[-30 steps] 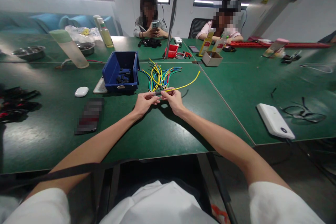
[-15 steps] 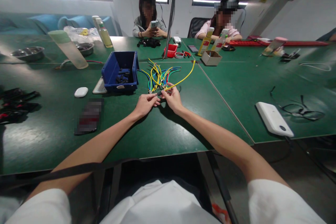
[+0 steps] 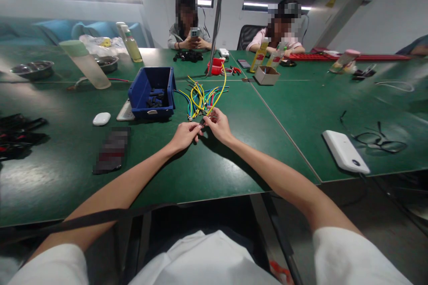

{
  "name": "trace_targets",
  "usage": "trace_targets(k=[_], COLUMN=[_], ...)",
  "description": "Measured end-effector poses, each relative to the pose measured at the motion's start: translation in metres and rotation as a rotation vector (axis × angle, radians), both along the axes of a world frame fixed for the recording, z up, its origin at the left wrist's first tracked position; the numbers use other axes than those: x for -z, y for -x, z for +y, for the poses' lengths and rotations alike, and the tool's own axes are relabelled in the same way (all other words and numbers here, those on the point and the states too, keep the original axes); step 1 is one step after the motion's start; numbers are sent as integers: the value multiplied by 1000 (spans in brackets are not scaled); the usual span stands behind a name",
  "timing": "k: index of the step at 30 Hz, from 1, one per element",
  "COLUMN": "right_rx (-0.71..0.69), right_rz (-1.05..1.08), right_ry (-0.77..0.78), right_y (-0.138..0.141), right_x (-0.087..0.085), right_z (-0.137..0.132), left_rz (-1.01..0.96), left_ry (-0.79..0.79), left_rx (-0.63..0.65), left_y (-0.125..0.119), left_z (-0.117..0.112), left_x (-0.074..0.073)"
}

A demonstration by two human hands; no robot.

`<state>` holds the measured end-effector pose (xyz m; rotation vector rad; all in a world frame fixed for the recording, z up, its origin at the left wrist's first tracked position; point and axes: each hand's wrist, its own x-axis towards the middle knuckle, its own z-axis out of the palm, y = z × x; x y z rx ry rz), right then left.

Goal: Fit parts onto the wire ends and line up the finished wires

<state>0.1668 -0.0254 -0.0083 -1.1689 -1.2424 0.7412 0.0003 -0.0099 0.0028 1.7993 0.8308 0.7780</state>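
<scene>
Just in front of a loose bundle of wires [image 3: 199, 98], my hands meet fingertip to fingertip. My left hand [image 3: 185, 136] is closed, pinching a small black sleeve-like piece [image 3: 202, 121] between thumb and fingers. A yellow wire [image 3: 222, 91] rises in a curve from my right hand [image 3: 219, 125], whose fingers are closed at its lower end, against the black piece. My fingers partly hide where wire and piece meet. The bundle has yellow, blue, green and red wires, some with metal ring ends. Behind my left hand a blue bin [image 3: 152, 109] holds several small black pieces.
Left of the bin lie a white case [image 3: 101, 119] and a dark phone-like object [image 3: 112, 150]. A white power bank [image 3: 346, 151] and glasses [image 3: 381, 141] are at the right. A metal pole [image 3: 218, 18] stands beyond the wires. Two people [image 3: 187, 31] sit across the green table [image 3: 234, 169].
The yellow wire's free end has swung from the right to the left and now stands more upright. My hands keep their hold, with the black piece tilted more steeply. The view has shifted slightly.
</scene>
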Motion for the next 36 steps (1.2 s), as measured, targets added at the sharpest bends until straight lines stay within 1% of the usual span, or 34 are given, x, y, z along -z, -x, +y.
trace_targets(k=[6,11,14,24,27,31,34,36], right_rx=[-20,-11,29,221,269,333,380,392], right_rz=[-7,-27,-99,-473,-571,-668,-689,-686], right_ry=[0,-1,-9,13,67,209,298,330], right_y=[-1,-1,-5,-28,-35,-47,-57,-65], right_x=[-5,-9,-11,-16,-20,-26,-28,-28], right_z=[-2,-3,-3,5,7,9,11,12], left_rz=[75,172,216,273,282,285,283,286], left_ry=[-67,-232,-298,-356,-366,-379,-381,-386], left_rx=[3,-19,-17,9,16,17,26,31], left_y=[0,2,4,5,5,5,5,6], left_z=[-3,-4,-4,-2,-2,-3,-3,-3], left_x=[-5,-9,-10,-8,-9,-10,-9,-9])
